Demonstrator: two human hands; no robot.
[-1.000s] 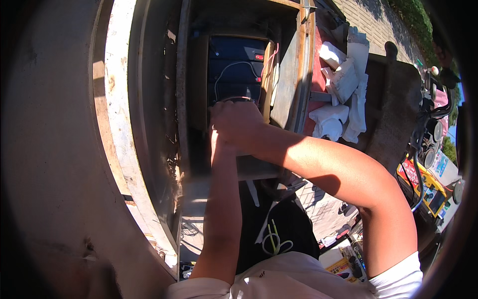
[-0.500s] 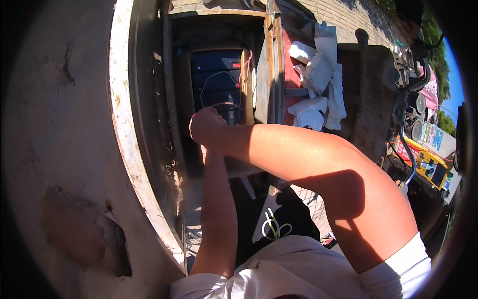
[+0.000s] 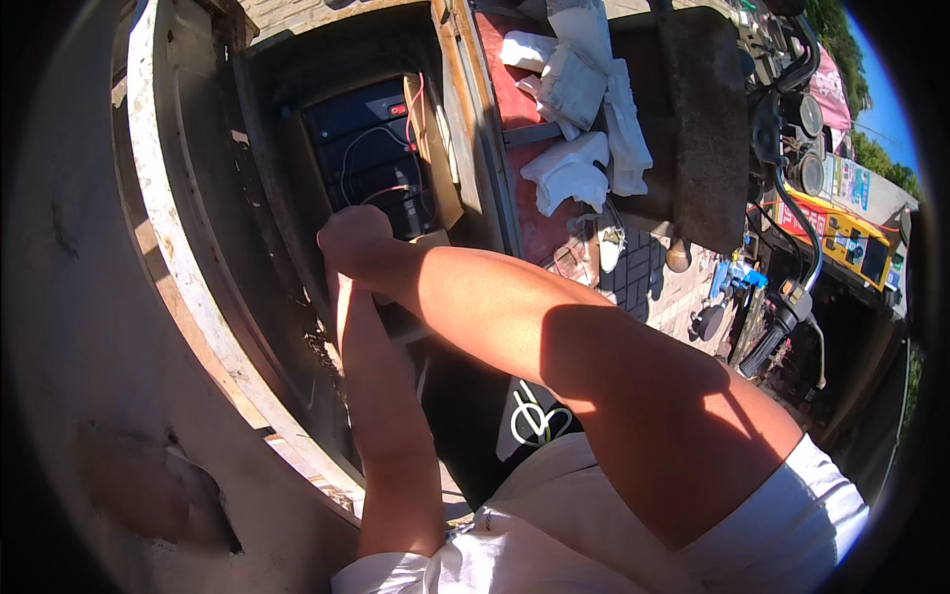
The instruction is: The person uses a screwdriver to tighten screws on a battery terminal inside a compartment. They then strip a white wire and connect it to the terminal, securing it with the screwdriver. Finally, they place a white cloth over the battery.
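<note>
My right hand is curled closed at the near left corner of a metal compartment. Its fingers face away from view, so what they grip is hidden. My left forearm rises to the same spot, and its hand is almost wholly covered by the right one. Just beyond both hands, several dark blue batteries sit side by side in the compartment. A thin pale wire loops across them, and a red wire runs by their right side. Along that side stands a strip of cardboard.
A white-painted metal rim curves along the left. Right of the compartment, broken white foam pieces lie on a red surface. Farther right are a dark metal panel, a handlebar grip and a yellow box-shaped device.
The view has swung, so the compartment and my hands appear farther left and the handlebar grip shows at right. My hands stay together beside the batteries.
</note>
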